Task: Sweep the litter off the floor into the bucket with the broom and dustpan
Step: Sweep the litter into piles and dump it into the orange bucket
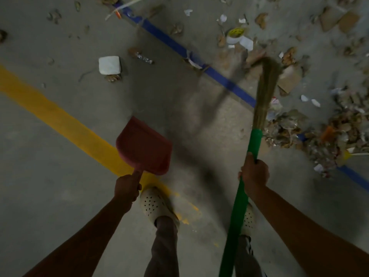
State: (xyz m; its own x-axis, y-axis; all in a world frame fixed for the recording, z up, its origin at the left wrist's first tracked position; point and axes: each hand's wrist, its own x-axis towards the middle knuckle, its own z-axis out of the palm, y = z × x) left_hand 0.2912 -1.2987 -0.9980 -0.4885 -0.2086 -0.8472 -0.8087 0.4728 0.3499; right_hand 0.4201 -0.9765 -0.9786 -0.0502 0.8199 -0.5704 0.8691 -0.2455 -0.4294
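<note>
A yellow floor line ran from nine o'clock in toward the feet, with a white paper wad lying apart at eleven o'clock. The left hand had its fingers curled round the handle of the red dustpan, which appeared held clear of the floor, mouth toward twelve o'clock, nothing visible in it. A blue tape line crossed from twelve toward four o'clock. The right hand gripped the green shaft of the broom, fingers wrapped round it; the bristle head was blurred, reaching to one o'clock among scattered scraps. The main litter pile lay at three o'clock. The bucket was not in view. Assessed step: gathering, nothing panned yet. The next move calls for drawing strays into the heap, then setting the dustpan lip flat on the floor beside it.
</note>
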